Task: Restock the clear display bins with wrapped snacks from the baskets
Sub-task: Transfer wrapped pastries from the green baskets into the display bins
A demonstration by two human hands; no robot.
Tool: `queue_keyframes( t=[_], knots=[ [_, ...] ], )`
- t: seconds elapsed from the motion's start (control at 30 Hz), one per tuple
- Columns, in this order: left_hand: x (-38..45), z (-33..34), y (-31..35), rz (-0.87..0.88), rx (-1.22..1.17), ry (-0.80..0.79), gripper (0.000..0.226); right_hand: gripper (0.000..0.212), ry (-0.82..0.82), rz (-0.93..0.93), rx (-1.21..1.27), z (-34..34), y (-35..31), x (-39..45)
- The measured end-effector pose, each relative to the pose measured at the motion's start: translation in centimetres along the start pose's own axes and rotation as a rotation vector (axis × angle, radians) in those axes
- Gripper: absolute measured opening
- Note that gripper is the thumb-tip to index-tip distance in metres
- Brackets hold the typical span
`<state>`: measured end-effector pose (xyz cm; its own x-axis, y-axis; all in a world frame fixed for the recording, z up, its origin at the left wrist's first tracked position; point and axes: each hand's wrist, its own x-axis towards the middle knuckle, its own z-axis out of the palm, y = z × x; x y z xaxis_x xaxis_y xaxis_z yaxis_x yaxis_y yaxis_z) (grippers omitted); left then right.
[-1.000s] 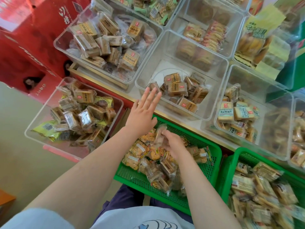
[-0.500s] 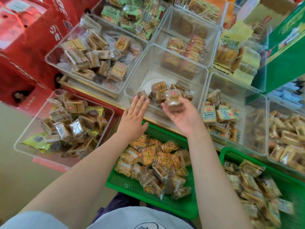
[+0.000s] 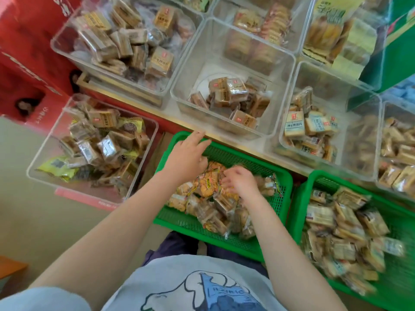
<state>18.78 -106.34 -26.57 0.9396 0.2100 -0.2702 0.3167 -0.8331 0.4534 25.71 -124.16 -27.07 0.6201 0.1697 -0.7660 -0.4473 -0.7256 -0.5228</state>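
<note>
Snacks in clear wrappers lie heaped in the green basket on our lap, orange ones on top and brown ones nearer us. Our right hand is down in the heap with its fingers curled among the wrappers; it is blurred, and we cannot tell whether it has hold of one. Our left hand rests at the basket's far left corner, fingers fairly straight and spread, reaching toward the rim, holding nothing that we can see.

Just past the basket, up on the shelf, stands the middle bin, clear-walled, with a small pile of brown wrapped squares in its near part and bare floor behind them. Left of it the left bin is heaped with similar brown packs. Right of the middle one, the right bin has packs with pale labels piled against its near wall. Lower down, beside our left arm, the low bin holds brown and yellow packs.

A second basket, also green, touches the first on our right and is full of pale wrapped packs, blurred toward the edge. Red cartons fill the far left, and a green box the far right
</note>
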Motion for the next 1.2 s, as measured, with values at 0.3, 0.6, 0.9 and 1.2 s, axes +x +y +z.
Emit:
queue_keyframes(
  t=[0.3, 0.6, 0.9, 1.2],
  knots=[
    [-6.7, 5.6, -0.6, -0.217, -0.222, -0.382, 0.047, 0.032, -0.004, -0.002, -0.426, 2.1, 11.0, 1.0],
    [-5.1, 4.5, 4.9, 0.103, -0.208, -0.076, 0.078, 0.022, -0.133, -0.009, 0.27, -4.5, 1.3, -3.8],
    [0.8, -4.8, 7.4, -0.249, -0.73, 0.229, 0.034, 0.04, 0.352, -0.502, -0.064, -9.2, -5.9, -2.6],
    [7.9, -7.4, 8.6, -0.519, -1.161, 0.038, 0.048, 0.059, 0.326, -0.643, -0.792, -8.7, -3.9, 0.3]
  ],
)
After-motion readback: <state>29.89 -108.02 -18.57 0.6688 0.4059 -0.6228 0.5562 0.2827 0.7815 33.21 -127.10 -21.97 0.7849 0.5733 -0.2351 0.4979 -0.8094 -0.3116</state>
